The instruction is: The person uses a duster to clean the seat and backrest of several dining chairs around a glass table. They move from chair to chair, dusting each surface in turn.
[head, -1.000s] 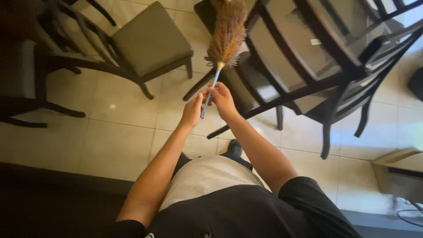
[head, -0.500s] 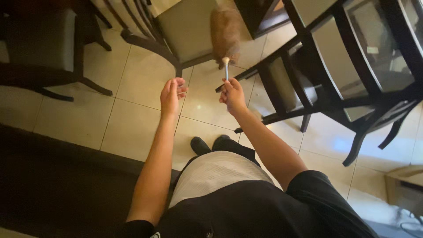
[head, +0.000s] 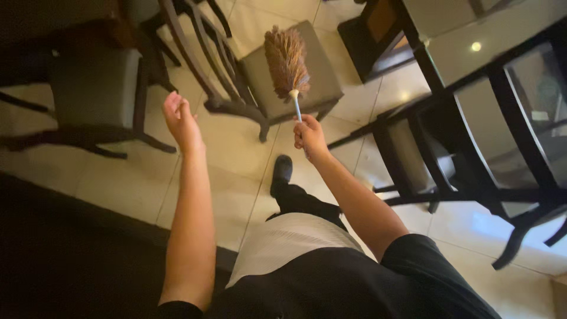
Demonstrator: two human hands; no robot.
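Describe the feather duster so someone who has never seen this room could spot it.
Find the dark chair with the grey padded seat on the tiled floor. Above it, the right hand holds the feather duster: a thin pale handle topped with brown plumes, unlike anything nearby.

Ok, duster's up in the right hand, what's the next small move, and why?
Probably lower the feather duster onto the grey chair seat just beyond it. The right hand holds its handle with the feathers raised over that cushion, and the left hand is free, touching nothing.

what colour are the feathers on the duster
Brown with tan streaks, on the feather duster in the right hand; head view.
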